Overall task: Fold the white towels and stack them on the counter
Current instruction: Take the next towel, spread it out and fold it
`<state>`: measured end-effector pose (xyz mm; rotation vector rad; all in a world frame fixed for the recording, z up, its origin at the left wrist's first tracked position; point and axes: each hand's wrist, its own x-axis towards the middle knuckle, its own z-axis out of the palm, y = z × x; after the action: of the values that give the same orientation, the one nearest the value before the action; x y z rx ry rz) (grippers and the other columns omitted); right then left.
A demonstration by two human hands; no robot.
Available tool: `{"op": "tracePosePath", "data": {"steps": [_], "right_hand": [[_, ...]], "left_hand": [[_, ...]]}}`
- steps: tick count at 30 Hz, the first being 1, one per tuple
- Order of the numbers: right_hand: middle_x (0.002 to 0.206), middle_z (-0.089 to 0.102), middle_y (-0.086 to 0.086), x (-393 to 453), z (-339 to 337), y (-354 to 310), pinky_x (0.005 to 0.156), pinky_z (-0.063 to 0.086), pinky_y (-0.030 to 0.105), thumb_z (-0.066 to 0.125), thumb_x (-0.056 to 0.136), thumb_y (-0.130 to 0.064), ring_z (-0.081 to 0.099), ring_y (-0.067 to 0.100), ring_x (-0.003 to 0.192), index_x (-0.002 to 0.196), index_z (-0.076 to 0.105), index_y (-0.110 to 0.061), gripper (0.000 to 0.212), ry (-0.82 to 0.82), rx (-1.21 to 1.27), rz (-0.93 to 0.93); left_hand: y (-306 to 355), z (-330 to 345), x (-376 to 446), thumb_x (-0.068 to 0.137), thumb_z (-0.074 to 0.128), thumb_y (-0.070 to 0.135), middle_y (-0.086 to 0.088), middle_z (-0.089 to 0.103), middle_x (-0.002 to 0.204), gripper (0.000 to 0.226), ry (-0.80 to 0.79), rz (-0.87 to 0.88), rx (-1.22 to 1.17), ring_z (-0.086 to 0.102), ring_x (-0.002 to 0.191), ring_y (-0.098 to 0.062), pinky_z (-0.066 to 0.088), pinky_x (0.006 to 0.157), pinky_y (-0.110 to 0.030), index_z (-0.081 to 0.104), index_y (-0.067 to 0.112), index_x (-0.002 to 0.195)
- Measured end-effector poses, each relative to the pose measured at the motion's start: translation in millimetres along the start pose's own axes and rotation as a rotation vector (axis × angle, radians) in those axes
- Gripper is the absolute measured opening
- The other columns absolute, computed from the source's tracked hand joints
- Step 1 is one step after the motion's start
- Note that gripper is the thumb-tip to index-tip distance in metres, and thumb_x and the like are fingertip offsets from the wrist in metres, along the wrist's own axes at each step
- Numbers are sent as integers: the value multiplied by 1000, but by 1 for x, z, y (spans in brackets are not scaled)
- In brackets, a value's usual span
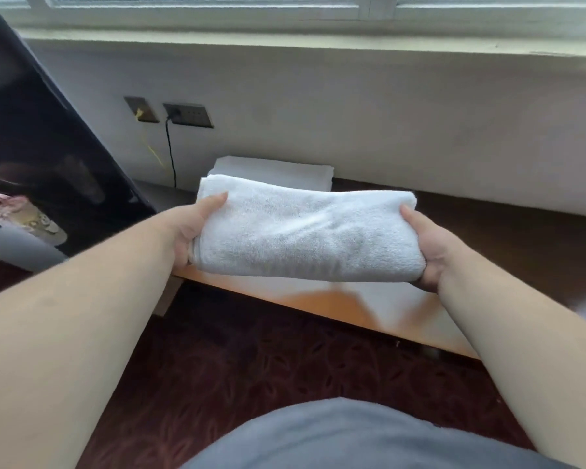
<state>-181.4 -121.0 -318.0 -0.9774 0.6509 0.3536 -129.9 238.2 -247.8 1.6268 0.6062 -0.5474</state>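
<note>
I hold a folded white towel (305,231) flat in the air over the front edge of the dark counter (487,225). My left hand (193,225) grips its left end, thumb on top and fingers underneath. My right hand (427,245) grips its right end the same way. Behind the held towel, a stack of folded white towels (274,170) lies on the counter against the wall; its front is partly hidden by the towel I hold.
A dark screen (48,137) leans at the left. Wall sockets (186,115) with a black cable (171,154) sit left of the stack. A window sill (285,42) runs above. The counter's light wooden front (335,299) drops to patterned red carpet (251,360).
</note>
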Motion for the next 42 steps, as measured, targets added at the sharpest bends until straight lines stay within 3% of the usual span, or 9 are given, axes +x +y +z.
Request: {"op": "tracePosePath", "data": {"steps": [4, 9, 13, 20, 27, 32, 34, 36, 42], "right_hand": [[112, 74, 9, 8, 22, 10, 68, 60, 45, 61, 93, -49, 73, 30, 97, 123, 64, -18, 43, -6, 38, -31], [103, 76, 7, 30, 41, 6, 59, 59, 42, 62, 93, -49, 75, 29, 86, 116, 66, -18, 39, 53, 9, -47], [99, 77, 4, 57, 58, -6, 63, 60, 38, 63, 92, -50, 75, 26, 85, 113, 67, -19, 38, 87, -49, -54], [98, 77, 3, 102, 88, -42, 56, 59, 36, 62, 94, -46, 75, 24, 83, 114, 67, -15, 37, 100, -92, -48], [98, 77, 4, 153, 122, -67, 68, 59, 37, 63, 93, -49, 75, 25, 85, 113, 67, -14, 41, 169, -88, -117], [104, 76, 5, 191, 149, -90, 70, 59, 36, 54, 99, -43, 75, 24, 89, 115, 66, -14, 35, 258, -64, -174], [103, 76, 5, 206, 158, -96, 61, 59, 34, 50, 100, -40, 75, 24, 85, 113, 66, -15, 32, 270, -40, -155], [94, 77, 5, 221, 168, -97, 54, 58, 33, 49, 100, -37, 75, 23, 79, 110, 66, -14, 30, 288, -7, -126], [94, 75, 10, 262, 173, -85, 61, 59, 36, 53, 94, -29, 74, 26, 76, 107, 66, -10, 27, 396, 34, -95]], "left_hand": [[8, -22, 22, 84, 67, 52, -6, 76, 91, 46, 46, 27, 55, 74, 79, -29, 58, 63, -48, 65, 15, 111], [18, -28, 48, 87, 65, 50, -3, 76, 81, 38, 101, 20, 66, 73, 67, -26, 56, 49, -41, 64, 17, 106], [30, -31, 67, 88, 65, 47, -5, 76, 88, 36, 148, 9, 63, 73, 71, -27, 57, 58, -42, 63, 16, 107], [69, -40, 101, 95, 60, 33, 0, 75, 74, 18, 112, 55, -16, 72, 62, -22, 54, 43, -41, 61, 18, 106], [113, -50, 175, 94, 62, 36, -6, 73, 99, 31, 74, 62, -4, 72, 79, -25, 58, 61, -42, 62, 14, 115], [164, -53, 244, 92, 64, 38, -2, 75, 76, 25, -6, 40, 59, 72, 61, -23, 54, 44, -43, 63, 15, 101], [177, -55, 273, 92, 63, 40, -1, 74, 72, 26, -18, 24, 79, 71, 58, -22, 53, 42, -41, 64, 15, 99], [183, -57, 302, 91, 62, 42, 0, 75, 76, 28, -38, -5, 98, 72, 61, -22, 54, 44, -41, 65, 16, 101], [178, -55, 370, 87, 64, 47, -1, 76, 89, 36, -63, -47, 171, 74, 75, -24, 57, 60, -40, 67, 17, 107]]}}
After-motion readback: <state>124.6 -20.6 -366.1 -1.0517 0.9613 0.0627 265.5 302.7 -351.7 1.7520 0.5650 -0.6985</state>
